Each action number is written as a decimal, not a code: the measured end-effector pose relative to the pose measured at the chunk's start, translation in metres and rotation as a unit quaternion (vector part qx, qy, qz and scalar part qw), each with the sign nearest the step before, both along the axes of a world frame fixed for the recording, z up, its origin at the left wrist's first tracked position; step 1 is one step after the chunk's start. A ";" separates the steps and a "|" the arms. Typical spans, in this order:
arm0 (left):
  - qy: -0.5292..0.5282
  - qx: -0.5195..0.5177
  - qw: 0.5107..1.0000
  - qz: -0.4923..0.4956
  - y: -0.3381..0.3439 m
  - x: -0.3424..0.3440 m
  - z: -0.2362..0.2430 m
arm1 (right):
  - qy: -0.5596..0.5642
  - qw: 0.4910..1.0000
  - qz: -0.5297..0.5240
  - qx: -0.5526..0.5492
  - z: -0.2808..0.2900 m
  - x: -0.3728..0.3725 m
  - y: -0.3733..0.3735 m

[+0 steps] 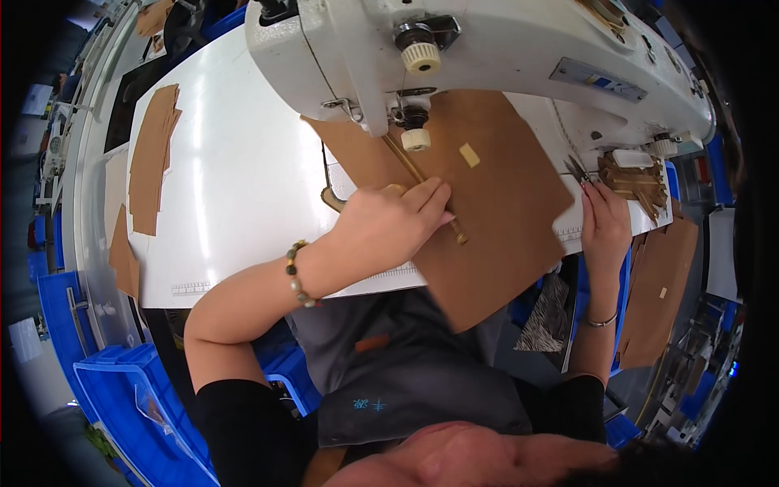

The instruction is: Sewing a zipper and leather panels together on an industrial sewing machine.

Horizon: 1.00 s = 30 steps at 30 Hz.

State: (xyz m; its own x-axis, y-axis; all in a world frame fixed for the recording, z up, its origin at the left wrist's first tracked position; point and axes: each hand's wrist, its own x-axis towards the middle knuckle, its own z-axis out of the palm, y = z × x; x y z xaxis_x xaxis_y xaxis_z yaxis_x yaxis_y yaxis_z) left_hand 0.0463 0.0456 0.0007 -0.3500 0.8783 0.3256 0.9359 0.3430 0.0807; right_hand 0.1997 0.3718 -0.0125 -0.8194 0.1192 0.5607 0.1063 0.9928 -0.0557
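Observation:
A large brown leather-like panel (511, 203) lies under the sewing machine's head (414, 122), its near corner hanging over the table edge. Across it runs a narrow golden-brown strip (461, 231), slanting from the needle area toward me. My left hand (398, 213) is closed around this strip, fingers on top and thumb tip at the side. To the right of the panel, my right hand (606, 223) grips small scissors (578, 172), blades pointing away from me; their handles are mostly hidden by the fingers. A pale yellow patch (470, 155) sits on the panel.
Brown strips (637, 183) are piled at the table's right, beside a small white block (632, 158). Stacked brown pieces (154, 162) lie at the left. Blue bins (138, 406) stand below left. More brown panels (661, 292) hang at the right.

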 end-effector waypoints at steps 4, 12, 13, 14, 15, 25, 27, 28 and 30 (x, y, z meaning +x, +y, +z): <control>0.018 0.043 0.998 -0.043 -0.038 -0.007 0.001 | 0.053 0.997 0.047 -0.007 0.013 -0.013 -0.022; 0.003 0.127 0.992 -0.003 -0.054 -0.026 -0.007 | -0.065 0.931 0.358 -0.028 0.009 -0.125 -0.118; 0.004 0.126 0.992 0.002 -0.055 -0.027 -0.007 | -0.077 0.923 0.376 -0.020 0.006 -0.136 -0.125; 0.008 0.116 0.992 0.058 -0.057 -0.028 -0.008 | -0.094 0.914 0.395 -0.015 0.004 -0.142 -0.130; 0.013 0.099 0.989 0.112 -0.058 -0.029 -0.009 | -0.088 0.912 0.401 -0.012 0.002 -0.144 -0.133; -0.041 0.054 0.988 0.142 -0.052 -0.020 -0.025 | -0.125 0.922 0.367 -0.013 -0.005 -0.137 -0.144; -0.039 0.059 0.987 0.147 -0.051 -0.019 -0.025 | -0.104 0.926 0.364 -0.014 -0.006 -0.137 -0.145; -0.040 0.057 0.987 0.145 -0.050 -0.019 -0.025 | -0.101 0.924 0.368 -0.016 -0.006 -0.137 -0.145; -0.038 0.051 0.989 0.136 -0.050 -0.019 -0.024 | -0.097 0.923 0.371 -0.019 -0.006 -0.137 -0.145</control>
State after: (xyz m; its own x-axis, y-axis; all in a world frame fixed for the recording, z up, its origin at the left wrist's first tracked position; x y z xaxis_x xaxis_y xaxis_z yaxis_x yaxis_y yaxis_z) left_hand 0.0268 -0.0043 -0.0230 -0.5950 0.7126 0.3716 0.8004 0.5672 0.1939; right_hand 0.0632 0.2271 -0.0189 -0.7679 -0.4982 0.4025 -0.5905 0.7942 -0.1436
